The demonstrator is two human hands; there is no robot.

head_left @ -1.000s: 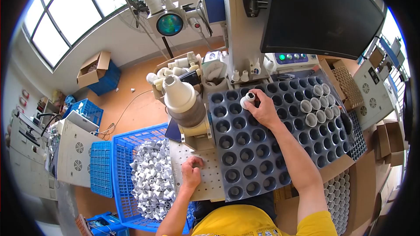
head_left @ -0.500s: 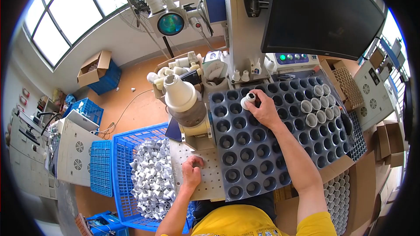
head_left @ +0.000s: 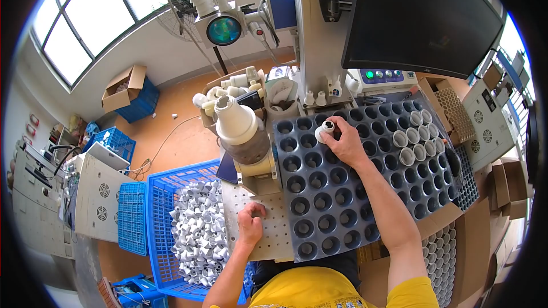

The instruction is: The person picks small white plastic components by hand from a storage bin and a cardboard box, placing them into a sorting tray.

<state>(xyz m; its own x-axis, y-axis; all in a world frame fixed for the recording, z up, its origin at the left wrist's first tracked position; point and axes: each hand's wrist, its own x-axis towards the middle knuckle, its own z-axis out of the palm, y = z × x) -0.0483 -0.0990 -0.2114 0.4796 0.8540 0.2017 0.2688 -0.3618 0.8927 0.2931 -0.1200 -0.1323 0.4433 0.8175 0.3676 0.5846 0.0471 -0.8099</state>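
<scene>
My right hand (head_left: 346, 147) pinches a small white plastic bulb housing (head_left: 323, 133) over the upper left part of a black tray (head_left: 298, 210) full of round pockets. A dark opening shows at the top of the housing. Loosely curled, with nothing visible in its fingers, my left hand (head_left: 250, 223) rests on the perforated metal plate (head_left: 275, 229) left of the tray. Several white housings (head_left: 419, 151) stand rim up in pockets at the tray's right side. A white cone-shaped holder (head_left: 235, 121) rises on a fixture between my hands.
A blue crate (head_left: 153, 222) heaped with small white parts (head_left: 198, 231) stands at the left. Above the work hang a lens head (head_left: 224, 31) and a black monitor (head_left: 419, 20). A cardboard box (head_left: 476, 245) beside rows of white cups (head_left: 439, 259) is at lower right.
</scene>
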